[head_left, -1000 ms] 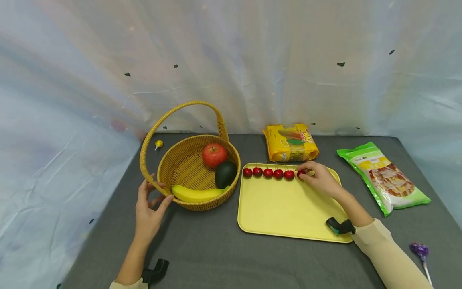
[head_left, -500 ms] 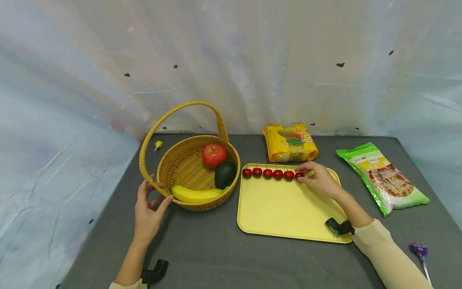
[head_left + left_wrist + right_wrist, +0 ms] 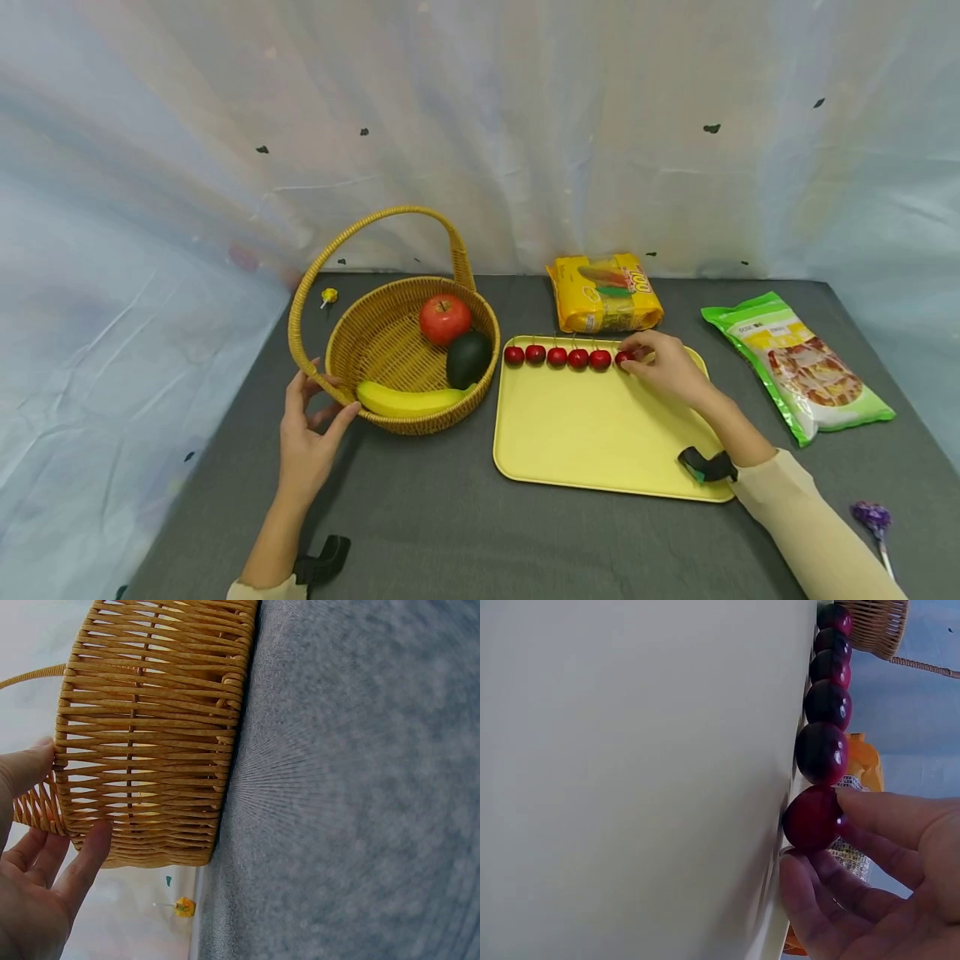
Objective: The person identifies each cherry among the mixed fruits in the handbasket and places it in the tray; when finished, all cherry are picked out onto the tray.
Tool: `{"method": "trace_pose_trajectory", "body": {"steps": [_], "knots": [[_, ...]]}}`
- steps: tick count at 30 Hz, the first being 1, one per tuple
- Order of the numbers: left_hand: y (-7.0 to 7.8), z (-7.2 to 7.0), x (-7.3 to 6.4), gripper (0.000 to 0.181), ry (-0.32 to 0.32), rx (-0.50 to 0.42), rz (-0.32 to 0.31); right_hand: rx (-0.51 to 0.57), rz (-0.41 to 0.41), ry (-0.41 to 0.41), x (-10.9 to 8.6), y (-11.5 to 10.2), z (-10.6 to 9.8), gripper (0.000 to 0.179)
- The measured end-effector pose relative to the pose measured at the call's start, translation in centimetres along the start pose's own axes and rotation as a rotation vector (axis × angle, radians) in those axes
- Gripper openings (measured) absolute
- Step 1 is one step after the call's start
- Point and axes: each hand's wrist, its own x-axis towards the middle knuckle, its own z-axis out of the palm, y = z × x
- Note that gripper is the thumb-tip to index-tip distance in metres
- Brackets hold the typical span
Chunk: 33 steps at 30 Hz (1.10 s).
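Note:
My left hand (image 3: 306,442) grips the wicker basket (image 3: 341,333) at its near left rim, by the foot of the tall handle; in the left wrist view thumb and fingers lie about the woven wall. Inside the basket are a red apple (image 3: 445,320), a dark green avocado (image 3: 468,359) and a banana (image 3: 408,401). At the far edge of a yellow tray (image 3: 592,433), my right hand (image 3: 663,367) pinches a red cherry (image 3: 812,819) between thumb and fingers. That cherry sits at the right end of a row of several cherries (image 3: 557,357) with thin stems.
A yellow snack package (image 3: 606,296) lies behind the tray. To the right is a green and white food bag (image 3: 802,367). A purple lollipop (image 3: 872,521) lies near the right front, and a small yellow lollipop (image 3: 328,297) lies left of the basket.
The right hand's cherry shifted slightly left toward the row, then slightly back right. The left hand keeps its place on the basket. The head view tilted a little.

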Motion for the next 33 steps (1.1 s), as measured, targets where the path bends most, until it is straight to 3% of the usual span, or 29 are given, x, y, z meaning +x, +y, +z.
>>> {"method": "trace_pose_trajectory", "body": {"steps": [13, 25, 33], "knots": [[0.05, 0.04, 0.04, 0.078, 0.004, -0.006, -0.024, -0.005, -0.012, -0.011, 0.18, 0.05, -0.05, 0.023], [0.07, 0.06, 0.04, 0.080, -0.001, 0.000, -0.022, -0.105, 0.024, -0.005, 0.64, -0.22, -0.17, 0.023], [0.23, 0.06, 0.02, 0.079, 0.001, 0.000, -0.043, -0.105, 0.017, -0.004, 0.58, -0.23, -0.23, 0.026]]}}
